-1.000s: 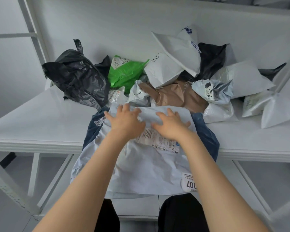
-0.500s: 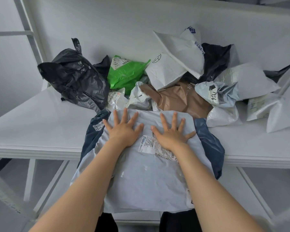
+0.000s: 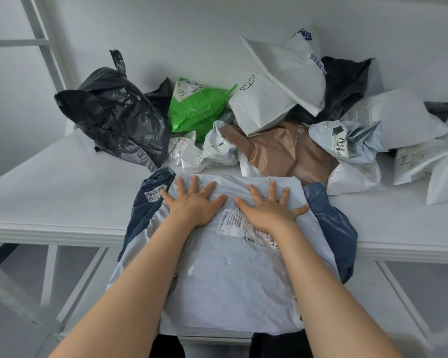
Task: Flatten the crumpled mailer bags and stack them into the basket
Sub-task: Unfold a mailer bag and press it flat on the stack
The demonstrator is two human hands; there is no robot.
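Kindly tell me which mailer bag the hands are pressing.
The pale grey mailer atop the navy mailer; left hand and right hand lie flat on it alone.

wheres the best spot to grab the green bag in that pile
Probably the pointed corner at the far right of the green bag, pinched from above: it juts free, while the black bag crowds its left and crumpled white bags cover the near edge.

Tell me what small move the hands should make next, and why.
Probably slide both palms toward the body: the left hand and right hand press flat only on the far end of the pale blue plastic mailer bag; its near part looks wrinkled.
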